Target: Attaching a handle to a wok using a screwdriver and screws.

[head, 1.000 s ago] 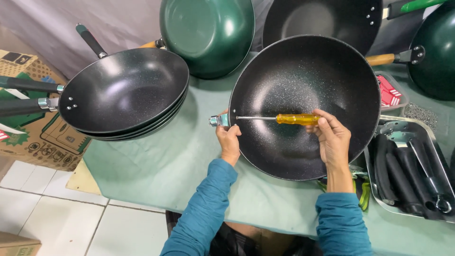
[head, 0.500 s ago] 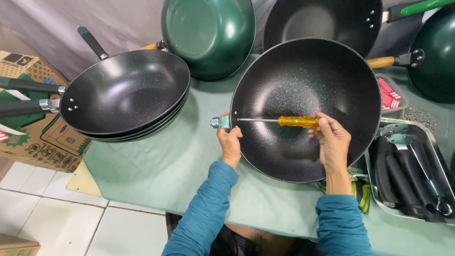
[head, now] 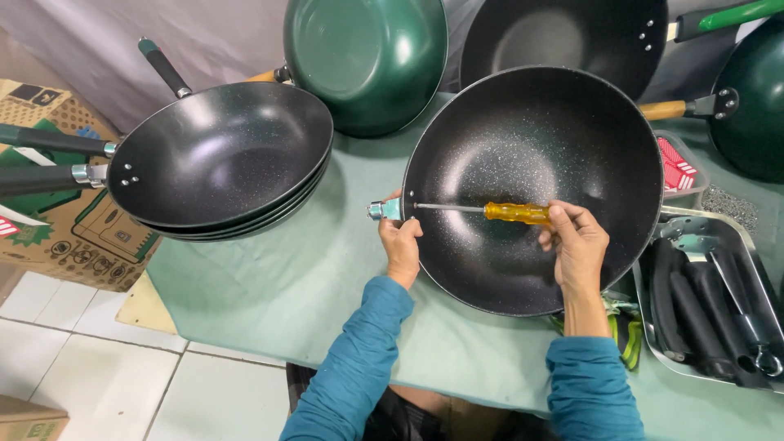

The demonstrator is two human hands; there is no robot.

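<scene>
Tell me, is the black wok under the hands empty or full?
Empty: the wok shows its bare speckled inside; only the screwdriver lies across it.

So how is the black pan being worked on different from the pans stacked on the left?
The black pan under the hands lies alone on the green cloth; the stacked pans sit nested in one another. The stacked pans carry long dark handles; the black pan shows only a short metal stub, held by the left hand, while the right hand holds a yellow-handled screwdriver across it. Both have dark speckled insides.
</scene>
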